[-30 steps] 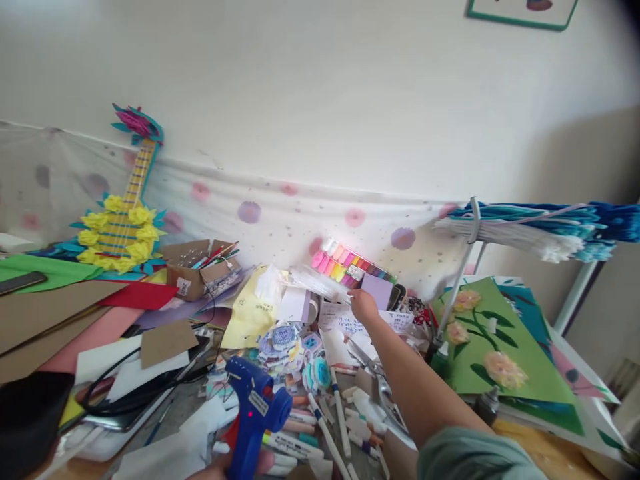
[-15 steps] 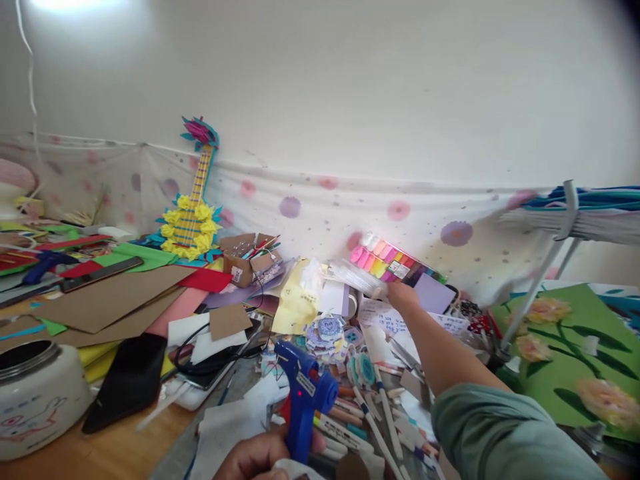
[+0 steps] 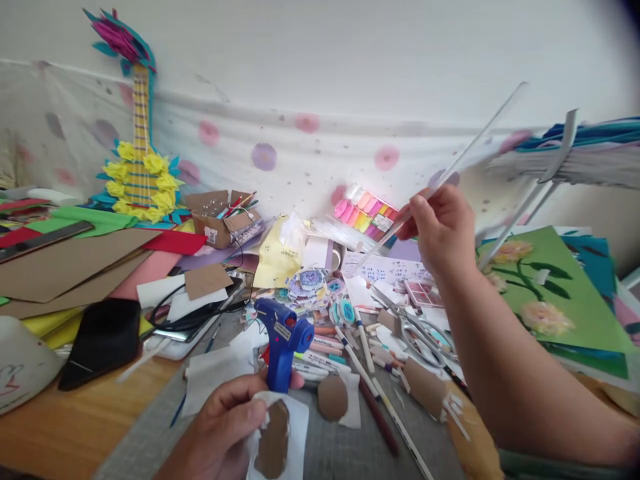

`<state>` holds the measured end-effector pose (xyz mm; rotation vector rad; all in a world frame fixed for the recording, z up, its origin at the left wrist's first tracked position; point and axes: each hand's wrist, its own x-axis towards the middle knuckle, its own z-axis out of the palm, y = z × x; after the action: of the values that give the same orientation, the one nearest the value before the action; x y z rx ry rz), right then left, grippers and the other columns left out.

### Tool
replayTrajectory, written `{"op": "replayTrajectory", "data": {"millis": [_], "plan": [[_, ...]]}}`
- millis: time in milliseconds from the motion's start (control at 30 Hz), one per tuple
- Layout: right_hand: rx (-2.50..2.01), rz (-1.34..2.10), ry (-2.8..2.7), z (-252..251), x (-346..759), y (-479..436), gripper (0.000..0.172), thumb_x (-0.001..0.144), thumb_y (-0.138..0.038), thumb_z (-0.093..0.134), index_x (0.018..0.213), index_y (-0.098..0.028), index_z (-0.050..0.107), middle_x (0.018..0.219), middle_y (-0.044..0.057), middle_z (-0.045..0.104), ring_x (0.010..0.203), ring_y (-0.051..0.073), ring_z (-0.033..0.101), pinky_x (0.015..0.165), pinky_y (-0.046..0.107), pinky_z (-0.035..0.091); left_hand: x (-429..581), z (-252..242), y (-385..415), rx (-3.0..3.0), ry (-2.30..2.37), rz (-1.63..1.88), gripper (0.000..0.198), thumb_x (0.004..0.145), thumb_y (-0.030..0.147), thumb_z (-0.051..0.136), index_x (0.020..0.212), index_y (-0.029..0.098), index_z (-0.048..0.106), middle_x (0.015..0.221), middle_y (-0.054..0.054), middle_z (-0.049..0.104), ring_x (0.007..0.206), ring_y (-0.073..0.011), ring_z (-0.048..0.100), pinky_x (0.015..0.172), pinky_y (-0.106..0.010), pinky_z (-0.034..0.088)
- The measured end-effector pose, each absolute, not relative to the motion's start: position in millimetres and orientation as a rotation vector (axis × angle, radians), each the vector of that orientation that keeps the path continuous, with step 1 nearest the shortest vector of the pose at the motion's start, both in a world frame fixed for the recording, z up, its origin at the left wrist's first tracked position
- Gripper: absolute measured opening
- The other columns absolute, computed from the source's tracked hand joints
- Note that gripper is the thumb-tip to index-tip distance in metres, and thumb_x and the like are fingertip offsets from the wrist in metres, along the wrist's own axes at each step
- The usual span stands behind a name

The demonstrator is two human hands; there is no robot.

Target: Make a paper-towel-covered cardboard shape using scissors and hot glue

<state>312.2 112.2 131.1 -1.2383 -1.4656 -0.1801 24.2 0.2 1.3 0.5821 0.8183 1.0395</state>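
Observation:
My right hand (image 3: 443, 230) is raised over the cluttered desk and pinches a long translucent glue stick (image 3: 450, 167) that slants up to the right. My left hand (image 3: 223, 427) rests at the near edge with its fingers closed on a white paper bearing a brown cardboard cut-out (image 3: 275, 440). A blue glue gun (image 3: 283, 340) stands just behind that hand, touching the thumb. A bag of clear glue sticks (image 3: 345, 235) lies by the colourful palette (image 3: 367, 212) at the back.
Markers (image 3: 360, 340), scissors (image 3: 415, 327) and round stickers (image 3: 313, 287) litter the middle. Cardboard sheets (image 3: 65, 267), a black pouch (image 3: 100, 340) and cables lie left. A paper guitar (image 3: 137, 133) leans on the wall. Green flower artwork (image 3: 555, 293) sits right, under a rack of pipe cleaners (image 3: 575, 157).
My right hand has pulled back from the bag at the back, lifting one glue stick into the air. The view dropped lower, showing my left hand on the paper cut-out.

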Motion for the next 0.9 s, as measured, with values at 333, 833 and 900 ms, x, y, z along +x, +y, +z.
{"op": "replayTrajectory", "data": {"millis": [333, 833, 900], "plan": [[-1.329, 0.369, -1.652, 40.1, 261.9, 50.8, 0.019, 0.088, -0.037, 0.051, 0.079, -0.02, 0.05, 0.063, -0.002, 0.058, 0.054, 0.013, 0.06, 0.053, 0.025, 0.047, 23.8, -0.9, -2.7, 0.64, 0.733, 0.939, 0.017, 0.06, 0.026, 0.079, 0.071, 0.014, 0.074, 0.085, -0.007, 0.073, 0.073, -0.0183, 0.064, 0.067, -0.026, 0.048], [-0.97, 0.553, -1.469, 46.1, 277.3, 38.4, 0.009, 0.082, -0.029, 0.065, 0.079, -0.021, 0.069, 0.074, 0.002, 0.07, 0.062, 0.016, 0.064, 0.057, 0.029, 0.052, 29.2, -2.8, -3.2, 0.578, 0.66, 0.964, 0.017, 0.058, 0.024, 0.079, 0.054, 0.014, 0.065, 0.092, -0.009, 0.07, 0.07, -0.0192, 0.062, 0.063, -0.029, 0.047], [-0.763, 0.601, -1.358, 50.8, 273.8, 28.3, 0.005, 0.08, -0.026, 0.068, 0.081, -0.023, 0.071, 0.077, 0.003, 0.07, 0.062, 0.017, 0.065, 0.057, 0.03, 0.053, 29.0, -3.9, -2.7, 0.566, 0.655, 0.963, 0.018, 0.057, 0.025, 0.08, 0.054, 0.014, 0.065, 0.092, -0.01, 0.07, 0.07, -0.0194, 0.061, 0.062, -0.029, 0.047]]}}
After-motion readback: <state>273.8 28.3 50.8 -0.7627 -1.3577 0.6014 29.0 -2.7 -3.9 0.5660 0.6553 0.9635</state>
